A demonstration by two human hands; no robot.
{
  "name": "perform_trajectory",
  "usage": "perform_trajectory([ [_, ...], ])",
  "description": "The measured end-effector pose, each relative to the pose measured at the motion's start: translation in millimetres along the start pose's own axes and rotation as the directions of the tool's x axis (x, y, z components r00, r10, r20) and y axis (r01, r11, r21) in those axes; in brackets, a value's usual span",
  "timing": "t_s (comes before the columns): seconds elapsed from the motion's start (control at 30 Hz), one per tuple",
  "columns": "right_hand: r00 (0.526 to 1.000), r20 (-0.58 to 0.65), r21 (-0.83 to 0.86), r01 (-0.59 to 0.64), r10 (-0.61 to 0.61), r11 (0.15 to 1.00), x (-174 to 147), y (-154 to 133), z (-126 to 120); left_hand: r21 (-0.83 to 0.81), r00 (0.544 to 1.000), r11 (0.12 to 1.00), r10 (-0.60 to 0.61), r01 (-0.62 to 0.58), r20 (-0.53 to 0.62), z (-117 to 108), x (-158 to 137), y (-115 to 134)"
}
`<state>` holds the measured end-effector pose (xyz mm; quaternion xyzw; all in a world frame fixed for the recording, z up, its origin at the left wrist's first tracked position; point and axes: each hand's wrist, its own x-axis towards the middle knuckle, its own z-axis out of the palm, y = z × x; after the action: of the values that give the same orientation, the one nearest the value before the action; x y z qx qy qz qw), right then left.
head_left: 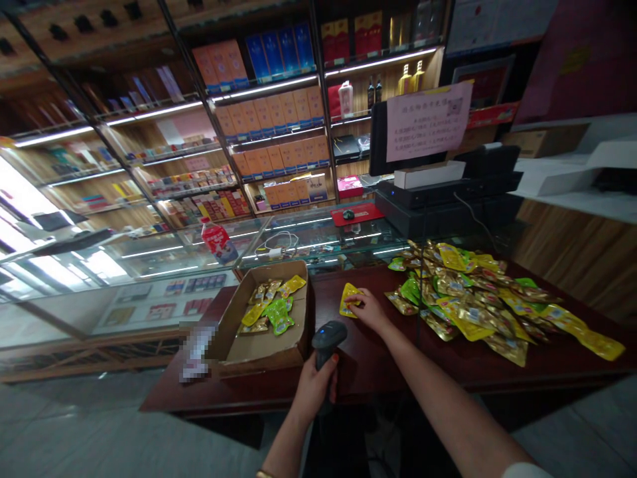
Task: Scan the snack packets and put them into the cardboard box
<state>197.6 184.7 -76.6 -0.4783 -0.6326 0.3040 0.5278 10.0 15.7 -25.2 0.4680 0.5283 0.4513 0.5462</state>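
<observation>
My left hand (314,385) is wrapped round the handle of a dark barcode scanner (328,336), above the table's front edge. A yellow snack packet (348,301) is pinched between the fingers of my right hand (369,311), just beyond the scanner's head. To the left stands an open cardboard box (239,358) with several gold, yellow and green packets lying in it, one a bright green packet (279,315). On the right, a large heap of gold, yellow and green snack packets (462,295) spreads over the dark red table (368,378).
Behind the table runs a glass display counter (308,229) with a red-labelled bottle (217,240) and a mouse (348,214) on a red mat. A monitor (379,143) carrying a pink notice stands at the back right. Shelves of boxed goods (269,109) line the wall.
</observation>
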Motion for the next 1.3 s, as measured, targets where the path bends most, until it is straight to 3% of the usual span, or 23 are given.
perform_trajectory([
  [0.37, 0.997, 0.069, 0.102, 0.024, -0.031, 0.994, 0.1, 13.0, 0.6, 0.017, 1.000, 1.000, 0.011, -0.010, -0.015, 0.3, 1.8, -3.9],
  [0.9, 0.998, 0.057, 0.064, -0.013, 0.010, 0.998, 1.3, 13.7, 1.2, -0.006, 0.990, 0.998, 0.062, -0.063, -0.123, 6.2, -4.0, -8.1],
  [1.3, 0.998, 0.056, 0.026, 0.011, -0.013, 1.000, -0.4, -7.8, -4.2, -0.015, 0.986, 1.000, 0.018, -0.020, -0.163, 9.3, -6.0, -4.5],
])
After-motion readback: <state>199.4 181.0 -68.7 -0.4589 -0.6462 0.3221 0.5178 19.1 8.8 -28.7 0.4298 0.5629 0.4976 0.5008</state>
